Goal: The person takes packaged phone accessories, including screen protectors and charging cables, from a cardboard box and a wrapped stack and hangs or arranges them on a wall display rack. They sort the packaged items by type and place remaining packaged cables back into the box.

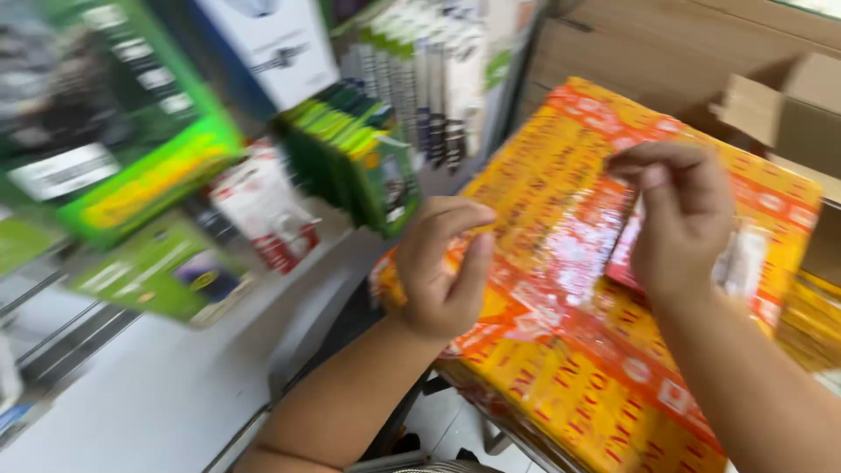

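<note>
The large yellow and orange package (561, 385) lies tilted in front of the person, between a white shelf (175, 385) on the left and brown cardboard boxes (788, 114) on the right, and it looks still mostly wrapped: a shiny transparent film with red printed tape covers almost all of its top. The work seems to be at an early point, since only a small part of the film near the middle appears lifted or wrinkled, and no opening into the package is visible. The right hand (683, 219) is above the upper part of the package, its fingers (648, 166) pressed together as if pinching a piece of the clear film or tape; the picture is blurred, so I cannot tell exactly what is between them. The left hand (442, 267) hovers close over the left edge of the package, its fingers (477, 263) curled and near each other, thumb toward the forefinger, but they seem to hold nothing. What is inside the package is hidden by the wrapping. The cardboard boxes on the right are partly open, and their contents cannot be seen. On the shelf stand green packets (359, 158) in a row, a white and red packet (263, 206), and bigger green boxes (114, 131) at the far left, all closed.
</note>
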